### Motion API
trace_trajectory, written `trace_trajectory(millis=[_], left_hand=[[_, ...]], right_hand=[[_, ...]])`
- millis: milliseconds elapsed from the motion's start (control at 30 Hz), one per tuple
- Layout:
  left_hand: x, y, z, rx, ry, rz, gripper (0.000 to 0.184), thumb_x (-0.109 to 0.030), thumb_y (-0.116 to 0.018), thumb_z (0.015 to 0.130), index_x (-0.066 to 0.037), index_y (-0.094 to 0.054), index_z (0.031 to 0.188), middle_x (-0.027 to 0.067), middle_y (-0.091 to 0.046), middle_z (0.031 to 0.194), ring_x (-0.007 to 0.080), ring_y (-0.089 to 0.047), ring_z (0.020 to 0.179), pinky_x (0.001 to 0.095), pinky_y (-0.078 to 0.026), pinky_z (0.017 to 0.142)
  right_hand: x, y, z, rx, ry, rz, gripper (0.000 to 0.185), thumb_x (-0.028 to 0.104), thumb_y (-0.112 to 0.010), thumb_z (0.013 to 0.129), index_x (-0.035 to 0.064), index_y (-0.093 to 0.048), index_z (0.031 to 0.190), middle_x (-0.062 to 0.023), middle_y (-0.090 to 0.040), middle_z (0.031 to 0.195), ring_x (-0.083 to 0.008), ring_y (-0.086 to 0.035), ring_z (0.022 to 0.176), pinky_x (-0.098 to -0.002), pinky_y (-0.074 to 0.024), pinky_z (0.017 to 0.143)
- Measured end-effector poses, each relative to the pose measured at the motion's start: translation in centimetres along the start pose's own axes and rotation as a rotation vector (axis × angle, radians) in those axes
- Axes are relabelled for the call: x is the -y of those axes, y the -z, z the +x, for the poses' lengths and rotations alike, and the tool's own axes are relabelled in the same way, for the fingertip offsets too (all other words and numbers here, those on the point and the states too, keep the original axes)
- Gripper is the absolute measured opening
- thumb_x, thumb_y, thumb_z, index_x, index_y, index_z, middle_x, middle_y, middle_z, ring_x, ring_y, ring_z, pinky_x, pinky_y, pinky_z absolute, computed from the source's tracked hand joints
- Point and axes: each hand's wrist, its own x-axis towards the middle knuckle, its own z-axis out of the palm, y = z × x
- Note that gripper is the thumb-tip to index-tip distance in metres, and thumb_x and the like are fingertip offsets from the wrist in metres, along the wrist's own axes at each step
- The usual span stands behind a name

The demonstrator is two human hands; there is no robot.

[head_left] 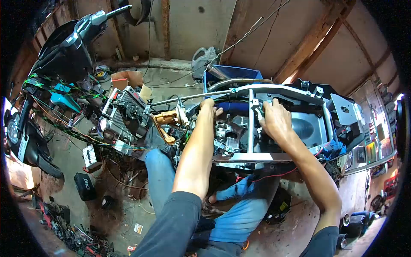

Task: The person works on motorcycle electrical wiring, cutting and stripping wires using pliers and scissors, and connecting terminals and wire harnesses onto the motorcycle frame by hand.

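Observation:
A scooter frame [251, 128] of silver-grey tubes lies across my lap area, with an engine [231, 137] showing inside it. My left hand [208, 106] reaches in at the far side of the frame, just below a long tube; its fingers are bent, and what they hold is hidden. To the right of the frame's cross tube, my right hand [276, 115] curls its fingers over a small part that I cannot make out. A dark blue cylinder [234, 107] lies between the hands. Left of my left forearm is a gold-coloured metal part [168, 117].
A blue crate [252, 73] and a grey jug [204, 62] stand behind the frame. At left are a radiator [126, 112], loose wiring and a partly dismantled scooter front [64, 55]. A black box [84, 186] lies on the floor. A red wire [278, 174] hangs below the frame.

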Motion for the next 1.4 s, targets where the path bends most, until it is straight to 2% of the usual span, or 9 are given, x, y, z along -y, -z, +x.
trace_trajectory(millis=[233, 500, 600, 733, 800, 933, 967, 1133, 1400], left_hand=[[-0.7, 0.4, -0.4, 0.186, 0.153, -0.148, 0.044, -0.031, -0.048, 0.109, 0.007, -0.051, 0.13, 0.0327, -0.067, 0.109, 0.0521, -0.072, 0.088, 0.0668, -0.063, 0.075], [-1.1, 0.4, 0.8, 0.233, 0.228, -0.236, 0.037, -0.022, -0.052, 0.106, 0.014, -0.056, 0.119, 0.0344, -0.068, 0.105, 0.0481, -0.073, 0.09, 0.065, -0.064, 0.08], [-2.0, 0.8, 11.7, 0.436, 0.187, -0.129, 0.039, -0.023, -0.047, 0.109, 0.013, -0.055, 0.12, 0.0336, -0.069, 0.106, 0.0486, -0.073, 0.091, 0.0645, -0.064, 0.082], [-1.1, 0.4, 1.6, 0.21, 0.334, -0.199, 0.048, -0.03, -0.036, 0.112, 0.011, -0.05, 0.133, 0.0301, -0.069, 0.113, 0.0489, -0.074, 0.094, 0.061, -0.065, 0.077], [-0.3, 0.3, 1.3, 0.256, 0.082, -0.062, 0.035, -0.017, -0.043, 0.11, 0.013, -0.058, 0.121, 0.034, -0.068, 0.107, 0.052, -0.072, 0.096, 0.0657, -0.063, 0.082], [-0.9, 0.5, 2.1, 0.219, 0.277, -0.183, 0.034, -0.02, -0.051, 0.107, 0.01, -0.057, 0.121, 0.0367, -0.063, 0.113, 0.0532, -0.071, 0.093, 0.0661, -0.064, 0.079], [-0.8, 0.8, 2.3, 0.224, 0.248, -0.204, 0.035, -0.02, -0.051, 0.107, 0.011, -0.056, 0.123, 0.0374, -0.063, 0.113, 0.0537, -0.07, 0.095, 0.0668, -0.063, 0.079], [-0.4, 1.4, -2.7, 0.251, 0.174, -0.282, 0.041, -0.023, -0.051, 0.108, 0.012, -0.051, 0.13, 0.0395, -0.06, 0.121, 0.0572, -0.068, 0.1, 0.0715, -0.06, 0.085], [-0.4, 1.8, -1.8, 0.286, 0.146, -0.323, 0.046, -0.028, -0.051, 0.108, 0.011, -0.05, 0.134, 0.036, -0.061, 0.125, 0.0547, -0.068, 0.106, 0.0739, -0.058, 0.088]], right_hand=[[-0.4, -1.9, 0.4, 0.077, -0.016, -0.131, 0.024, 0.018, -0.064, 0.092, -0.0004, -0.066, 0.106, -0.0222, -0.071, 0.098, -0.0375, -0.073, 0.092, -0.0474, -0.0579, 0.081], [-1.4, -0.4, 1.4, 0.127, 0.039, 0.027, 0.027, 0.02, -0.06, 0.093, -0.0043, -0.071, 0.092, -0.0286, -0.073, 0.084, -0.0447, -0.074, 0.081, -0.0537, -0.0591, 0.075], [-3.7, 1.3, 3.3, 0.304, -0.058, 0.005, 0.037, 0.031, -0.058, 0.1, -0.0012, -0.075, 0.092, -0.0314, -0.071, 0.088, -0.0483, -0.071, 0.09, -0.0559, -0.0562, 0.082], [-6.7, 1.9, 4.8, 0.125, -0.034, 0.123, 0.028, 0.023, -0.069, 0.094, -0.0013, -0.077, 0.104, -0.0259, -0.074, 0.096, -0.0439, -0.071, 0.093, -0.0512, -0.0542, 0.087], [-7.3, 0.8, 5.3, 0.1, 0.081, 0.118, 0.028, 0.022, -0.07, 0.093, -0.0016, -0.077, 0.106, -0.024, -0.075, 0.094, -0.0417, -0.072, 0.091, -0.0488, -0.0549, 0.086], [-7.0, -1.8, 6.7, 0.287, 0.073, 0.267, 0.03, 0.025, -0.076, 0.091, -0.0028, -0.078, 0.103, -0.0239, -0.075, 0.098, -0.0396, -0.072, 0.094, -0.0447, -0.0558, 0.086], [-7.1, -3.1, 6.5, 0.115, 0.211, 0.194, 0.027, 0.021, -0.074, 0.091, -0.0036, -0.078, 0.1, -0.0241, -0.075, 0.093, -0.0404, -0.073, 0.089, -0.0453, -0.0566, 0.083], [-6.7, -4.1, 7.9, 0.214, 0.19, 0.283, 0.021, 0.011, -0.07, 0.09, -0.0069, -0.075, 0.098, -0.0286, -0.073, 0.092, -0.0454, -0.071, 0.089, -0.0479, -0.0566, 0.082], [-6.4, -4.5, 8.3, 0.149, 0.103, 0.158, 0.025, 0.018, -0.071, 0.09, -0.0047, -0.073, 0.1, -0.0288, -0.068, 0.095, -0.0473, -0.066, 0.096, -0.0534, -0.0535, 0.088]])
